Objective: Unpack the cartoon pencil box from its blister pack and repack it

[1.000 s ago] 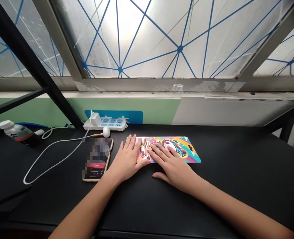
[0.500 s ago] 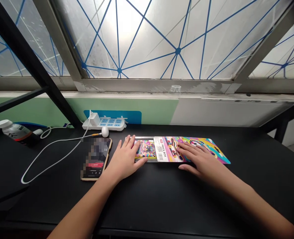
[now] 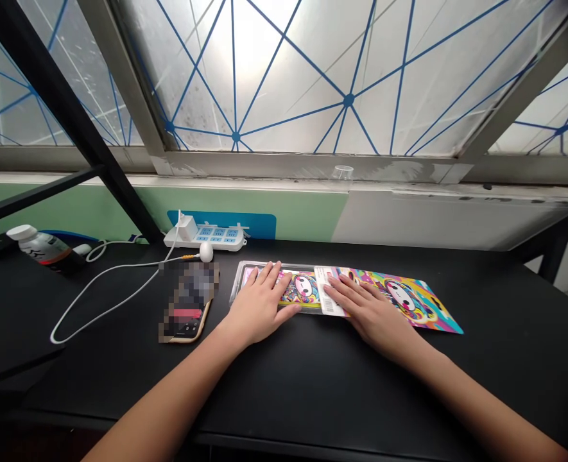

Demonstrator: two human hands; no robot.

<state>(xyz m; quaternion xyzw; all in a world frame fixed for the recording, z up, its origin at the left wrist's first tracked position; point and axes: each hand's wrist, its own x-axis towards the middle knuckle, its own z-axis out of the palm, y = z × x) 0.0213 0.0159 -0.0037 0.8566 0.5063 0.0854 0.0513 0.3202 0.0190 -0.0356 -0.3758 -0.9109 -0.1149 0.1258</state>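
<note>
A brightly printed pencil box [image 3: 305,287] lies in a clear plastic tray [image 3: 236,289] on the black desk. Flat across its left part rests my left hand [image 3: 259,305], fingers stretched out and gripping nothing. A colourful cardboard backing card [image 3: 423,307] overlaps the right end of the tray and reaches out beyond it. Its white label strip [image 3: 327,300] is partly under my right hand [image 3: 373,311], which presses down on the card with open, extended fingers. The part of the tray beneath the card is hidden.
A phone [image 3: 199,311] lies left of the tray. Behind it are a white power strip [image 3: 223,239] and a looping white cable [image 3: 84,305]. A bottle [image 3: 43,247] lies at the far left. A clear cup [image 3: 343,173] stands on the window ledge.
The card has shifted right against the tray and tilted slightly, so more of the pencil box shows. Both hands remain flat, the right one now nearer the card's label end.
</note>
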